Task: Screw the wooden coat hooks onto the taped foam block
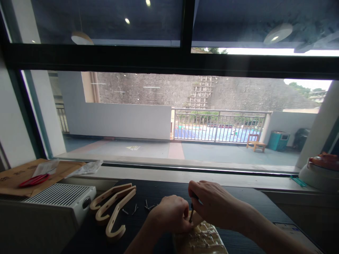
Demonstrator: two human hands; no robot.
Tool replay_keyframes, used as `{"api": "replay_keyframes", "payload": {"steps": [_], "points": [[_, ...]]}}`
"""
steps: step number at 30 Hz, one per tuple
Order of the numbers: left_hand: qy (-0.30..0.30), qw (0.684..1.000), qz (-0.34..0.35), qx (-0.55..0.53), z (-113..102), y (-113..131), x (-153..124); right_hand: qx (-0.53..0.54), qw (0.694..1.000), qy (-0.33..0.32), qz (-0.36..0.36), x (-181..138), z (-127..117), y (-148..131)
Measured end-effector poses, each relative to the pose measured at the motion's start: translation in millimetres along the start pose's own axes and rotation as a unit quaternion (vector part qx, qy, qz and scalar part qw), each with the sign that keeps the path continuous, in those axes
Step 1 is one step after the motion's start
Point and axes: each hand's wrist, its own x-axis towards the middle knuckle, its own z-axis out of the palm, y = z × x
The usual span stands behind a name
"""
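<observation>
Both my hands meet low in the middle of the view, over a light wooden piece on a dark table. My right hand is wrapped around the handle of a screwdriver whose shaft points down at the wood. My left hand is curled shut, pressing on the wooden piece next to the screwdriver tip. A clear plastic bag of small hardware lies just in front of my hands.
Three curved wooden hooks lie left of my hands, with several loose screws between. A white slatted appliance stands at the left, beside cardboard with red scissors. A large window faces a terrace.
</observation>
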Motion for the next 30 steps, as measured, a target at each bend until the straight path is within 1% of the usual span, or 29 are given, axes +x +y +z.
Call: {"api": "replay_keyframes", "payload": {"steps": [3, 9, 12, 18, 20, 26, 30], "points": [[0.013, 1.0, 0.001, 0.0, 3, -2, 1, -0.002, 1.0, -0.001, 0.005, 0, 1, 0], [0.01, 1.0, -0.006, 0.017, 8, -4, 3, 0.003, 1.0, 0.005, 0.002, 0, 3, 2], [0.011, 1.0, -0.008, 0.016, 5, -2, 2, 0.011, 1.0, 0.005, 0.007, 0, 4, 6], [-0.006, 1.0, -0.03, 0.004, -3, 3, -1, 0.015, 1.0, -0.001, 0.007, 2, 5, 11], [-0.008, 1.0, -0.024, 0.003, -3, 3, 0, 0.005, 1.0, -0.008, -0.002, 3, 3, 12], [-0.006, 1.0, 0.009, 0.0, 0, -2, 0, -0.008, 0.998, -0.054, -0.041, 4, -9, 14], [-0.007, 1.0, 0.019, -0.002, 0, -3, 0, -0.014, 0.999, -0.048, -0.019, 1, -8, 13]]}}
